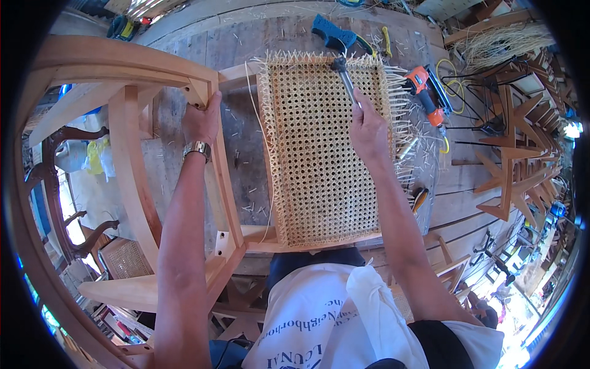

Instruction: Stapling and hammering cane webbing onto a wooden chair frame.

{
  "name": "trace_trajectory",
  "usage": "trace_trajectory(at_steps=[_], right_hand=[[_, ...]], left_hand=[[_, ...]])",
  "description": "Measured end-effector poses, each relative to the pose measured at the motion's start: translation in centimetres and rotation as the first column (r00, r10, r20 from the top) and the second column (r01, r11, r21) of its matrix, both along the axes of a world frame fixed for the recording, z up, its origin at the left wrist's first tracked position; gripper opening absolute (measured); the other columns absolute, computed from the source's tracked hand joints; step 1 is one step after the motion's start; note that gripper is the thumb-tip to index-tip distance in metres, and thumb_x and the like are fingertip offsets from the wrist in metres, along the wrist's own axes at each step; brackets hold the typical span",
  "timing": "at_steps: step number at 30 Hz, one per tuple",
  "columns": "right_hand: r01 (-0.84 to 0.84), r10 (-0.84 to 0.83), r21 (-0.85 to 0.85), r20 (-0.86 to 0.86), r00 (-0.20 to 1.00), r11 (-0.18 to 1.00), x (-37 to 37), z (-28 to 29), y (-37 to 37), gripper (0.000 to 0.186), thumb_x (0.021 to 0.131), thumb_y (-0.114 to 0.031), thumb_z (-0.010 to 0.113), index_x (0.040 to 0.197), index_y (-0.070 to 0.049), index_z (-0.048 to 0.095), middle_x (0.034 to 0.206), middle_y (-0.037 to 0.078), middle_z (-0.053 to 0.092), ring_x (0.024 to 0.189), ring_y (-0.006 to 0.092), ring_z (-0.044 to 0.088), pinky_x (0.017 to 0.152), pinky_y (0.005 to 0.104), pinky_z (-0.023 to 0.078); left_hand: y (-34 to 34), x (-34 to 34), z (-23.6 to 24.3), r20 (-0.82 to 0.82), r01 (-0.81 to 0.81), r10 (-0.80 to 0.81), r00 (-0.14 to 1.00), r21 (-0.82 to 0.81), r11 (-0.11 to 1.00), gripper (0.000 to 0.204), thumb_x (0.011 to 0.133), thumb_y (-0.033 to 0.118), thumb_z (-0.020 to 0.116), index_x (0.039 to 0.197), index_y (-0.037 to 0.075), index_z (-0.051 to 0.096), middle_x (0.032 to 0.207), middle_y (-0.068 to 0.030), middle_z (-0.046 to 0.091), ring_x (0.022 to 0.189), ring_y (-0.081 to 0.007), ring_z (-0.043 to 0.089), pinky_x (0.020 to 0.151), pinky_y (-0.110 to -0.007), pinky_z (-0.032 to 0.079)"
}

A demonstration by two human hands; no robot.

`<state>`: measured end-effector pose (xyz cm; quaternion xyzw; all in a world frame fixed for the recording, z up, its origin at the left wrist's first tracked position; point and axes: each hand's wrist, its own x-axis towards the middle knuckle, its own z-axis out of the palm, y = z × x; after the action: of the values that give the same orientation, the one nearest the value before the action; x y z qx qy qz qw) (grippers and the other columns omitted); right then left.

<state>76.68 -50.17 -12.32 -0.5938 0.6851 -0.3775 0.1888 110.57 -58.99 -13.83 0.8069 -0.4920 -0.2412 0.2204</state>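
Observation:
My right hand [370, 130] is wrapped round a hammer [346, 81] with a dark head and a shiny metal shaft. The head rests on or just over the far edge of a woven cane panel [326, 154], fixed to a pale wooden chair frame [228, 184]. Loose cane ends stick out along the panel's far and right edges. At the left, my left hand [201, 120], below a metal watch [196, 148], grips a rail of the chair frame near a corner block. Its fingertips are partly hidden behind the wood.
An orange and black air nailer [427, 95] lies right of the panel, with a yellow hose [452, 86]. Beyond the panel are a blue-black tool [332, 33] and a yellow strip [386, 42]. Cane scraps litter the worktable [236, 138]. Wooden chair parts [513, 154] are stacked at the right.

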Motion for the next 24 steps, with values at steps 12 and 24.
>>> trace_trajectory(at_steps=[12, 24], right_hand=[[-0.012, -0.014, 0.222, 0.114, 0.993, 0.975, 0.5, 3.5, 0.0, 0.033, 0.1, -0.015, 0.051, 0.132, -0.007, 0.058, 0.116, 0.024, 0.066, 0.103, 0.0359, 0.067, 0.085, 0.0429, 0.054], [-0.118, 0.117, 0.06, 0.019, 0.993, 0.991, 2.7, -0.6, -1.0, 0.032, 0.1, -0.014, 0.051, 0.13, -0.007, 0.058, 0.096, 0.021, 0.068, 0.079, 0.037, 0.067, 0.07, 0.0443, 0.054]], left_hand=[[0.1, 0.7, -0.8, 0.016, 0.009, -0.008, 1.0, -0.043, 0.999, 0.069, 0.079, 0.056, 0.071, 0.115, -0.003, 0.064, 0.11, -0.0228, 0.07, 0.105, -0.0381, 0.066, 0.09, -0.044, 0.051], [0.1, 0.1, -0.9, 0.052, 0.0, 0.002, 0.999, -0.037, 0.999, 0.074, 0.078, 0.059, 0.07, 0.118, -0.002, 0.062, 0.109, -0.0243, 0.069, 0.106, -0.0395, 0.066, 0.091, -0.045, 0.051]])
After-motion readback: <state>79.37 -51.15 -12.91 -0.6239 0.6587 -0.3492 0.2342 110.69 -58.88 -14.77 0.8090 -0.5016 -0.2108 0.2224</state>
